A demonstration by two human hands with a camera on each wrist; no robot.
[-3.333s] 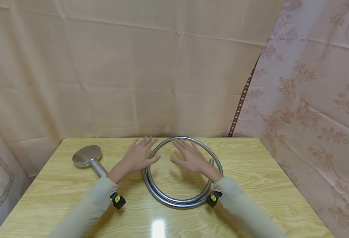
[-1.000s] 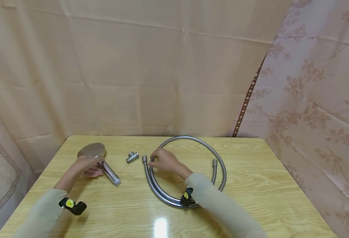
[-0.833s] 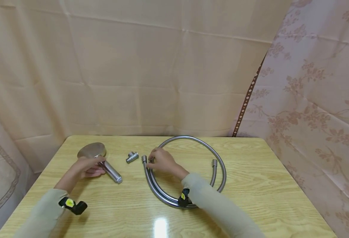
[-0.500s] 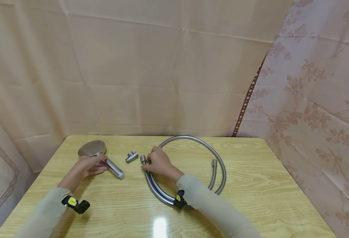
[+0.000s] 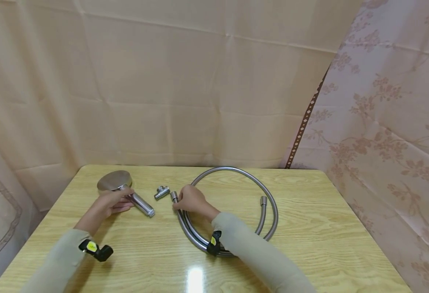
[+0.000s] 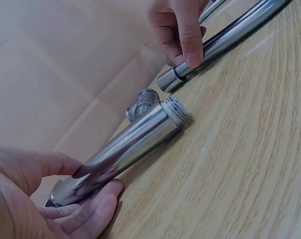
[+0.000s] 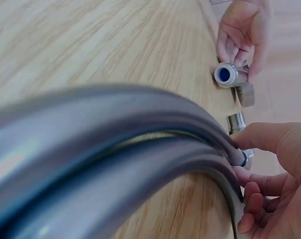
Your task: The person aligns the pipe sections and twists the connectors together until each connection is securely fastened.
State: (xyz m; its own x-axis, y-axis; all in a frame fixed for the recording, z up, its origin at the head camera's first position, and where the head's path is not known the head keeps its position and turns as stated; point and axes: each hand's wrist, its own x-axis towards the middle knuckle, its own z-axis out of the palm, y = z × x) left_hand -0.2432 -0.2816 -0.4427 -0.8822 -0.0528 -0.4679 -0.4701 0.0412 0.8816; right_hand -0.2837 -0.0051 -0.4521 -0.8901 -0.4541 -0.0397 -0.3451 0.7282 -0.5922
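Note:
My left hand (image 5: 112,201) holds the handle of a round silver shower head (image 5: 114,180) at the left of the table, thumb above and fingers beneath. In the left wrist view the handle (image 6: 125,147) ends in a bare thread (image 6: 176,110). My right hand (image 5: 191,200) pinches a coiled metal shower hose (image 5: 251,176) just behind its end nut (image 5: 174,196). The nut and the thread are apart, and the nut's opening points toward the far side. A small chrome T-shaped fitting (image 5: 162,192) lies between the two hands, touched by neither.
The hose's other end (image 5: 263,200) lies inside the right of the coil. The wooden table (image 5: 327,244) has its far edge close to a beige curtain (image 5: 163,101). Floral cloth (image 5: 393,142) hangs along the right.
Both hands were spread over the table earlier; now one holds the shower head, the other the hose. Lately the hose end shifted slightly left and the handle's threaded end swung right and away.

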